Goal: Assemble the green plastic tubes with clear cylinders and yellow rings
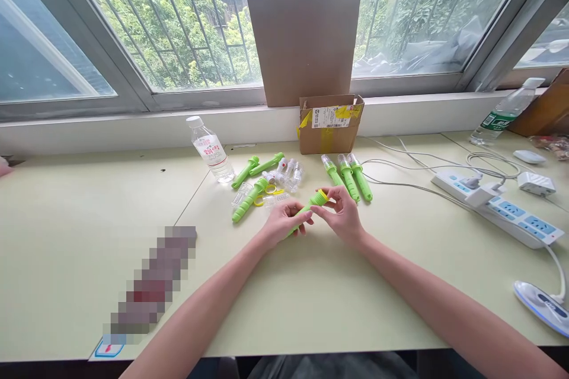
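My left hand [284,220] is wrapped around a green plastic tube [313,201], which tilts up to the right above the table. At its ribbed upper end sits a yellow ring [323,195], pinched by the fingers of my right hand [344,216]. Left of my hands lie a green tube with a threaded end [249,200], two more green tubes [245,172] farther back, yellow rings [258,201] and several clear plastic caps [293,173]. Three green tubes with clear caps [348,175] lie side by side beyond my right hand.
An open cardboard box [329,130] stands by the window wall, with a water bottle [212,151] to its left. On the right are a power strip [498,207], cables, a white adapter [536,183] and another bottle [504,112]. A pixelated strip [155,278] covers the table's left part.
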`<move>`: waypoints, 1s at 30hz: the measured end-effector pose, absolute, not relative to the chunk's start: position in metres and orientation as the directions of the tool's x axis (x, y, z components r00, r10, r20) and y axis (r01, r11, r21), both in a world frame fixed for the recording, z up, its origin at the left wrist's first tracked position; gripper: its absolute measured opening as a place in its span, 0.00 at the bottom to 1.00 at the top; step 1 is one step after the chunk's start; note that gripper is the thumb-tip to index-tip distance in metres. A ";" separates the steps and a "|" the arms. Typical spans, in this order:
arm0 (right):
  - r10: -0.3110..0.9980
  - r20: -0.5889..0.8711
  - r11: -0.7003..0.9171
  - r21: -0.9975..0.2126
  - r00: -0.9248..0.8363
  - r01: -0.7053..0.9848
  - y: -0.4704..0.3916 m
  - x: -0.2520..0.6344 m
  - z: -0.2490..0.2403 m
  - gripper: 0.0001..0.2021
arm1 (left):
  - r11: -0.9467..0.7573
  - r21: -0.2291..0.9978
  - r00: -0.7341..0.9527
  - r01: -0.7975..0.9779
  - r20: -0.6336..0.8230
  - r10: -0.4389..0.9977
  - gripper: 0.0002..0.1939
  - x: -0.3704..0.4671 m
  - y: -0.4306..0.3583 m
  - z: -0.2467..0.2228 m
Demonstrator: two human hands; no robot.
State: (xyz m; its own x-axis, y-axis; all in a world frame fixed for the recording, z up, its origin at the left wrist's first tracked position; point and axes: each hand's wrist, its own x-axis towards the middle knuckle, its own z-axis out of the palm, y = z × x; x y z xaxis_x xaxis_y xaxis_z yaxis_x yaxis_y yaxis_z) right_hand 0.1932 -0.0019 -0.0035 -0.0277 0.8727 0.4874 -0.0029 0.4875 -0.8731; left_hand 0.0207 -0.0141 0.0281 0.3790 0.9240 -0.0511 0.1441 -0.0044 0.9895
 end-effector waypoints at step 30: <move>0.857 0.515 0.514 -0.857 -0.026 -0.049 -0.003 0.191 0.000 0.17 | 0.124 0.992 0.382 0.037 -0.129 0.915 0.23 0.013 -0.007 0.021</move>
State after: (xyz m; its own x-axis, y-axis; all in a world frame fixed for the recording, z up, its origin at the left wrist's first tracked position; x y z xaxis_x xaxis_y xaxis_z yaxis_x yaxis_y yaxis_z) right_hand 0.1907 -0.0031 -0.0003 -0.0257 0.8567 0.5151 -0.0485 0.5136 -0.8567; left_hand 0.0131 -0.0071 0.0209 0.3820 0.9151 -0.1292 0.0371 0.1245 0.9915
